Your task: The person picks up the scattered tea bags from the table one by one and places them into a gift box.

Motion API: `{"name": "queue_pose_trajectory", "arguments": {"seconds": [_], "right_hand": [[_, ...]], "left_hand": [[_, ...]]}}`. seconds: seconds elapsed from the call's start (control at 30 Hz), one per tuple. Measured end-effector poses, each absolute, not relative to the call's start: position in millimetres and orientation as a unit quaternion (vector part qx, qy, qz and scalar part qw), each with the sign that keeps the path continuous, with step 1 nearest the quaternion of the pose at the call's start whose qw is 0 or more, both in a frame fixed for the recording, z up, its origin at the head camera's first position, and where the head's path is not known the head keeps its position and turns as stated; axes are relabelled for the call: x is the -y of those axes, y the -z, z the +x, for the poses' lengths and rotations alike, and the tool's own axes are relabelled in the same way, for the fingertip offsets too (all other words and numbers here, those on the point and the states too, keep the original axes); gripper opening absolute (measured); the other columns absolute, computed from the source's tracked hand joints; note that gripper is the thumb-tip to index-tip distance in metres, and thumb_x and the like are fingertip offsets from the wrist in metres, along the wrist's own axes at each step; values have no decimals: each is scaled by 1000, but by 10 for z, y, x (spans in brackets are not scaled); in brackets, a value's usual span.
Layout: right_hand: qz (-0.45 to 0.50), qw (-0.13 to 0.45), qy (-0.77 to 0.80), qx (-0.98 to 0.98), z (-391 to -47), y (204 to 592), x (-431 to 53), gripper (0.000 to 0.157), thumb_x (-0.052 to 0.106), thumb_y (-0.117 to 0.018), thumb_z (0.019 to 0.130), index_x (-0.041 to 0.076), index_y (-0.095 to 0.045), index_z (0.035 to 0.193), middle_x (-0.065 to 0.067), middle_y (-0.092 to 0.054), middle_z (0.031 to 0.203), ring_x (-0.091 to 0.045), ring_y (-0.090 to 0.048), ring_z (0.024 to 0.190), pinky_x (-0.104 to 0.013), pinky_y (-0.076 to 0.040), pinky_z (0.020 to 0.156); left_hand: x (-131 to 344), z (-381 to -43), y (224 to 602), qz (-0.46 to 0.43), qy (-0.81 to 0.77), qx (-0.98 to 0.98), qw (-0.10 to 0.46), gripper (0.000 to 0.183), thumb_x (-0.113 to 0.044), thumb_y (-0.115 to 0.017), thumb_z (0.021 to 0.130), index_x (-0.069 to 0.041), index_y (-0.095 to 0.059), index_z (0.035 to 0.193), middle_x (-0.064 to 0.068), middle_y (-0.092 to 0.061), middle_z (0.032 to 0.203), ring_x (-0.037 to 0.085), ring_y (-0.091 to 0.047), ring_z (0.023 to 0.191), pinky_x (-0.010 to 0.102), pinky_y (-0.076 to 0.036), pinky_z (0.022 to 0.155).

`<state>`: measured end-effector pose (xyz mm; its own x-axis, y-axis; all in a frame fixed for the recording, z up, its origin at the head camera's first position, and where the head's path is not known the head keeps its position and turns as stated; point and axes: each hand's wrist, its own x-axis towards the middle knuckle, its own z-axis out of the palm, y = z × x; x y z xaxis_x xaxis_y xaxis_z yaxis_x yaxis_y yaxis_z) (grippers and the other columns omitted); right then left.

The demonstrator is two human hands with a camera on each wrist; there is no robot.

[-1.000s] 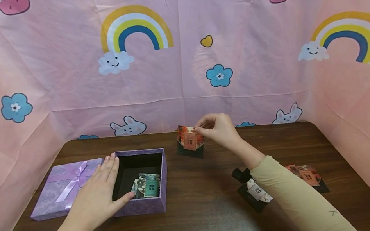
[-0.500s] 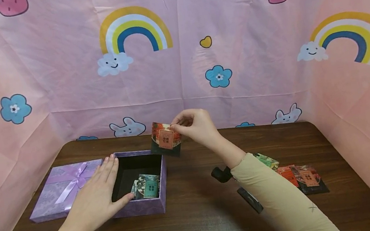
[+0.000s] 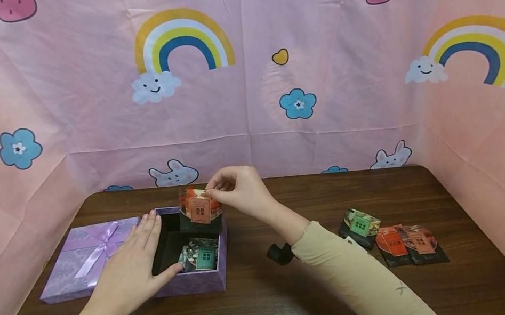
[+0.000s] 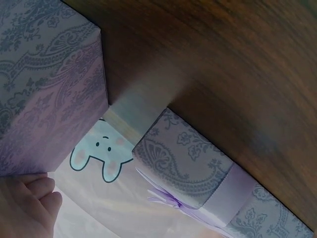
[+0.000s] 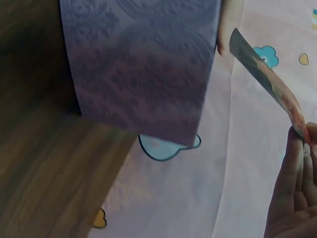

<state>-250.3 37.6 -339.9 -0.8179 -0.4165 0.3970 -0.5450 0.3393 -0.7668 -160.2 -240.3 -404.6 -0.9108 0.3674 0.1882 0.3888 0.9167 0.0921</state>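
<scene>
My right hand pinches an orange-and-black tea sachet by its upper right corner, above the back right part of the purple box. Seen edge-on in the right wrist view, that same tea sachet is slightly bent and stands off from the box wall. A teal-labelled tea sachet lies inside the box, overlapping another. With fingers straight, my left hand rests along the box's left rim, thumb over the front rim. Its fingertips show at the box edge in the left wrist view.
The purple lid with a ribbon bow lies left of the box. To the right on the wooden table are a green tea sachet, a red one and an orange one. A patterned cloth hangs behind.
My right hand has carried the orange tea sachet leftward from beside the box to over it, rising and then lowering. The sachets on the right have come out from behind the sleeve. My left hand stays put.
</scene>
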Motion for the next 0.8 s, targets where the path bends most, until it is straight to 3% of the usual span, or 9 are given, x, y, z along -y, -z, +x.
{"name": "queue_pose_trajectory", "arguments": {"seconds": [0.43,0.8], "right_hand": [[302,13,-481,823,-2411,3683,-249,4,11,-78,95,8,-81,96,-7,-78,89,-1,-61,73,-15,-52,66],[345,-26,-458,819,-2375,3855,-246,5,4,-76,94,7,-79,92,-8,-76,86,0,-60,75,-13,-53,69]], "left_hand": [[2401,-1596,4060,-191,70,976,78,111,-70,-65,94,6,-26,165,28,-24,174,46,-29,160,62,-32,129],[2407,-1604,4067,-189,73,976,84,111,-69,-66,94,5,-24,166,26,-22,175,46,-30,159,65,-36,125]]}}
